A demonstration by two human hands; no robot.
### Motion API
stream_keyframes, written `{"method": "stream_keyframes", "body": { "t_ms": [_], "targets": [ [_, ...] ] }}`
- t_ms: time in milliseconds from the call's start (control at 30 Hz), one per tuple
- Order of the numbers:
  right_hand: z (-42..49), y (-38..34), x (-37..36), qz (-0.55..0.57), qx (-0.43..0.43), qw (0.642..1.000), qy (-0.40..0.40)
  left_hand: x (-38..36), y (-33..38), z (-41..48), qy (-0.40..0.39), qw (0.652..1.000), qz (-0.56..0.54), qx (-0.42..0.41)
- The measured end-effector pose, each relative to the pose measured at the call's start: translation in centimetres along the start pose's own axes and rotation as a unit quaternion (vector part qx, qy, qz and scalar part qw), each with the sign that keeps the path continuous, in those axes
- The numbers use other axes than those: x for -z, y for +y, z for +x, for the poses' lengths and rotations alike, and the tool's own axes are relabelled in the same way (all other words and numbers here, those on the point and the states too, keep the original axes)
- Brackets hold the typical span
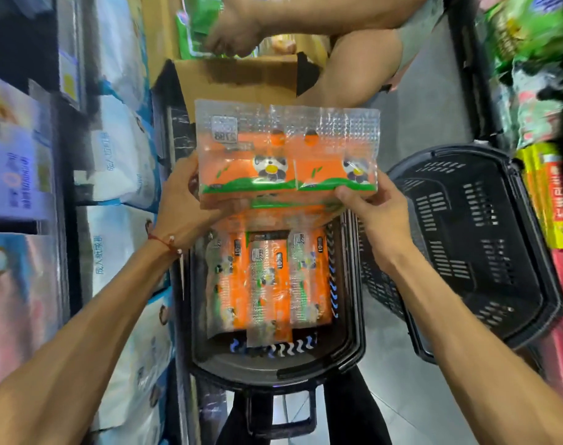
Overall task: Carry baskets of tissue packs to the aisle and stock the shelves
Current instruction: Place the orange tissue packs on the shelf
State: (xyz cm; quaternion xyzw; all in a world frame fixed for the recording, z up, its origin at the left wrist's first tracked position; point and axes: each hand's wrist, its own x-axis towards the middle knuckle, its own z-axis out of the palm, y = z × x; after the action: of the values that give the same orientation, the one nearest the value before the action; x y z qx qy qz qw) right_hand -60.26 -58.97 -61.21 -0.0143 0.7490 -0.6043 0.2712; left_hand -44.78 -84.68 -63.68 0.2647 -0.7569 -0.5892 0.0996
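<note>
Both my hands hold up an orange tissue pack (286, 155) with panda pictures and a clear plastic top, above a black basket (273, 370). My left hand (185, 200) grips the pack's left lower corner, fingers curled under it. My right hand (373, 203) grips the right lower corner, thumb on the front. In the basket below lie several more orange tissue packs (273, 281), lying lengthwise side by side.
A second black basket (472, 239) holding nothing lies tilted at my right. Shelves with large white and blue packs (119, 155) line the left. Another person's arm (273, 17) and knee reach over a cardboard box (241, 78) ahead. Green and yellow goods (543, 194) fill the right shelves.
</note>
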Motion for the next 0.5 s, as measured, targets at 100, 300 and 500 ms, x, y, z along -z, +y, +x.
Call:
{"method": "stream_keyframes", "body": {
  "t_ms": [100, 300, 500],
  "targets": [
    [-2.0, -2.0, -0.3, 0.034, 0.007, 0.999, 0.025, 0.2, 1.4, -2.0, 0.010, 0.999, -0.037, 0.029],
    [-7.7, -3.3, -0.3, 0.024, -0.063, 0.998, -0.010, -0.7, 2.6, -10.4, 0.067, 0.974, -0.147, 0.162],
    [-12.0, -2.4, 0.6, 0.014, -0.137, 0.977, -0.163, -1.6, 2.3, -19.8, 0.152, 0.872, -0.339, 0.320]
  ]
}}
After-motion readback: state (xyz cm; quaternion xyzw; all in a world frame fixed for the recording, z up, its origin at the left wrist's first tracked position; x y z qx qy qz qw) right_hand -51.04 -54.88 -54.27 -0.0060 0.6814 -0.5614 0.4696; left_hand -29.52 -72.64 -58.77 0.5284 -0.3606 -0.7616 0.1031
